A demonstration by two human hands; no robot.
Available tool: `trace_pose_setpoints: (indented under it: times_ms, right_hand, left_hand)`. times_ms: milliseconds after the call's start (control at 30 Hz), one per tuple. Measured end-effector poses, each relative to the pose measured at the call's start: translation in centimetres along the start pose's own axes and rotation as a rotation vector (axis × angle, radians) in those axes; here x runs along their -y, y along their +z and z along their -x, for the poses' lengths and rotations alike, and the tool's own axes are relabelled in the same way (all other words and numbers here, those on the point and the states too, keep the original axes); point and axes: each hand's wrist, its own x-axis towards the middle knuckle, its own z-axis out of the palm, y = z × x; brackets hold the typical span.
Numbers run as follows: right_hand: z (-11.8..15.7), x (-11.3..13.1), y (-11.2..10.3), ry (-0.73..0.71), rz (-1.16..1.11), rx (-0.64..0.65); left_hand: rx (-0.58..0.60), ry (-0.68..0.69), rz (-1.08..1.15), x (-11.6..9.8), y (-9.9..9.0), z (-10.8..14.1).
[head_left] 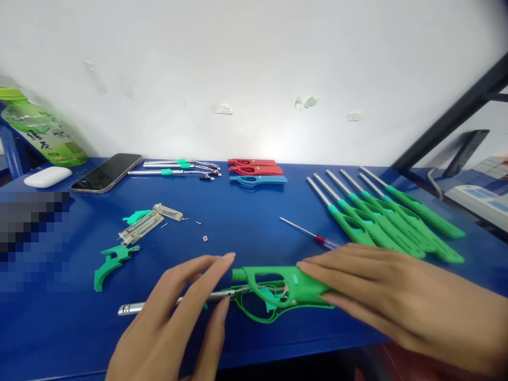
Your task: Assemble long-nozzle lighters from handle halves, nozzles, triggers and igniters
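Note:
A green lighter body (313, 286) lies near the table's front edge, its two shell halves partly apart, with a teal trigger piece and wires showing inside. My right hand (381, 291) holds the body's right end, fingers pressed together on top. From the body's left end a silver metal tube (133, 308) extends to the left. My left hand (178, 312) is over this tube, thumb and fingers around it close to the shell, index finger raised. Part of the tube is hidden behind the left fingers.
Several green lighters (373, 211) lie at the right, beside a screwdriver (305, 232). Red shells (256, 168), a blue shell (257, 181) and wired tubes (174, 165) lie along the wall. Teal parts (115, 259), a phone (107, 173) and a bottle (43, 129) are at the left.

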Motion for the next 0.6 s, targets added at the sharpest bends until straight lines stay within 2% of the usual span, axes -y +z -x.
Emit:
trace_pose_setpoints:
  times_ms: [133, 300, 467, 600]
  right_hand:
    - [-0.3, 0.9, 0.7, -0.084, 0.053, 0.057]
    - [-0.2, 1.1, 1.2, -0.104, 0.064, 0.084]
    - [-0.2, 1.4, 1.3, -0.086, 0.042, 0.074]
    - [-0.1, 1.5, 1.6, -0.045, 0.019, 0.075]
  left_hand:
    - [0.145, 0.136, 0.052, 1.7, 0.5, 0.7]
    - [0.248, 0.141, 0.061, 2.3, 0.7, 1.2]
    - [0.294, 0.171, 0.064, 3.0, 0.9, 1.5]
    - [0.3, 0.144, 0.09, 3.2, 1.0, 1.7]
